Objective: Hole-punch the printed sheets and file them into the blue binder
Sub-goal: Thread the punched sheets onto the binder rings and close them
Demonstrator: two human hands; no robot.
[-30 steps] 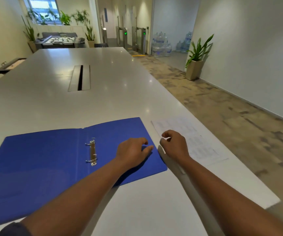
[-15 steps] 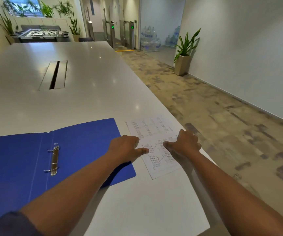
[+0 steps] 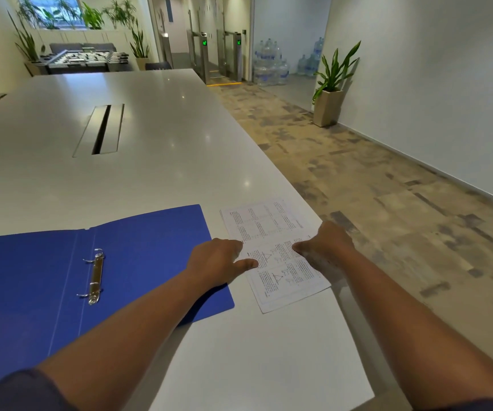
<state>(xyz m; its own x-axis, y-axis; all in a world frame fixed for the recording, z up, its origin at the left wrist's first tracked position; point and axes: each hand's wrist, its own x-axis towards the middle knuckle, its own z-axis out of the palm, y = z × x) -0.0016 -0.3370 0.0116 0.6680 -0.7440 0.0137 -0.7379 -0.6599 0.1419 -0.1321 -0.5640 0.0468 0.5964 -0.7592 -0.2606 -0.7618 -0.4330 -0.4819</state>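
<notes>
The blue binder (image 3: 150, 247) lies open and flat on the white table (image 3: 165, 143), its metal ring clip (image 3: 95, 275) in the spine fold with the rings apart. Just right of it, the printed sheets (image 3: 269, 226) lie flat close to the table's right edge. My left hand (image 3: 218, 259) sits at the sheets' left edge, fingers curled, thumb on the paper. Opposite it, my right hand (image 3: 325, 241) is at the right edge, fingers curled over it and thumb on top. No hole punch is in view.
A cable slot (image 3: 102, 129) is set into the table's middle. The table's right edge (image 3: 337, 307) drops to a carpeted floor just beyond my right hand. A potted plant (image 3: 328, 93) and several water bottles (image 3: 269, 63) stand farther off.
Both hands moved right, off the binder's corner, onto the printed sheets. In the last half second they have stayed at the sheets' two side edges.
</notes>
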